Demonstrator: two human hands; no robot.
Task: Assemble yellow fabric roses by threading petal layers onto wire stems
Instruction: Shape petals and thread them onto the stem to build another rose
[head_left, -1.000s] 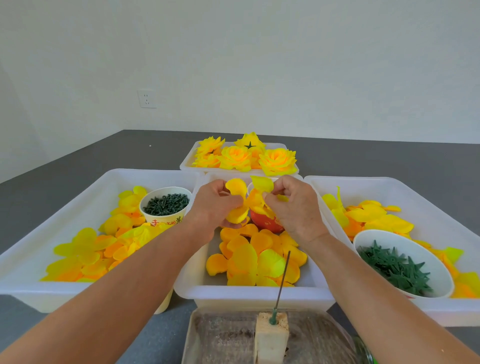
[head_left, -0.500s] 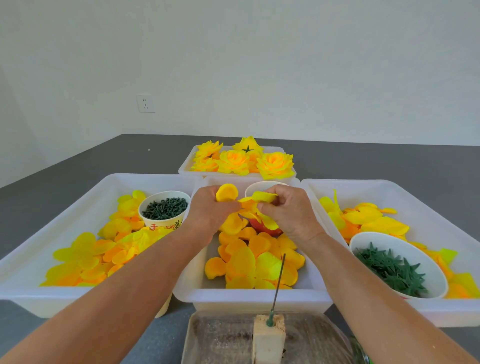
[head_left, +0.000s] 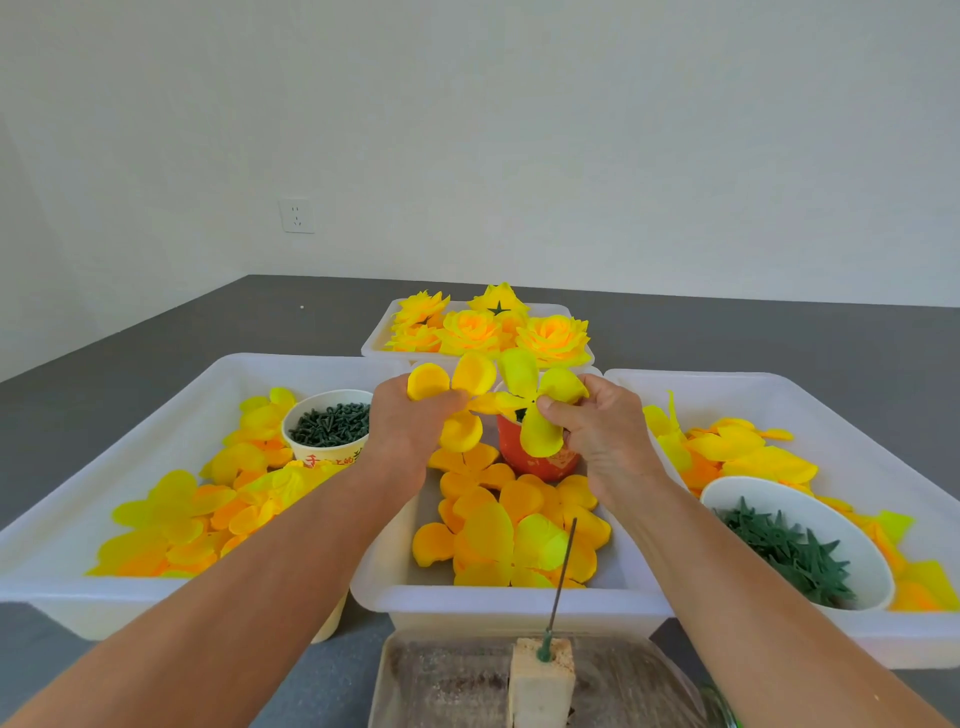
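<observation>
Head view, looking forward and down over both forearms. Left hand (head_left: 410, 421) raised above the middle tray, fingers curled and pinching an orange-yellow fabric petal layer (head_left: 457, 400) with rounded lobes spread above and below the knuckles. Right hand (head_left: 597, 426) level with it, thumb and fingers pinching a brighter lemon-yellow fabric petal layer (head_left: 530, 400) at its centre; the two layers touching or nearly so between the hands, which of the two cannot be told. Directly behind and below them, a red paper cup (head_left: 540, 457) standing in the white plastic middle tray (head_left: 498, 603) among loose orange-yellow petal pieces (head_left: 509, 530).

Nearest the camera, a thin dark wire stem (head_left: 563, 571) standing tilted slightly right, its green base stuck into a pale foam block (head_left: 540, 680) inside a clear plastic container (head_left: 415, 686).

Left: a wide white plastic tray (head_left: 104, 597) with yellow petals and a paper cup of small dark green pegs (head_left: 330, 426). Right: another white plastic tray (head_left: 909, 639) with petals and a white bowl of dark green star-shaped calyxes (head_left: 789, 551). Farther back, a small white tray of finished yellow fabric roses (head_left: 493, 327) on the grey tabletop (head_left: 779, 338).
</observation>
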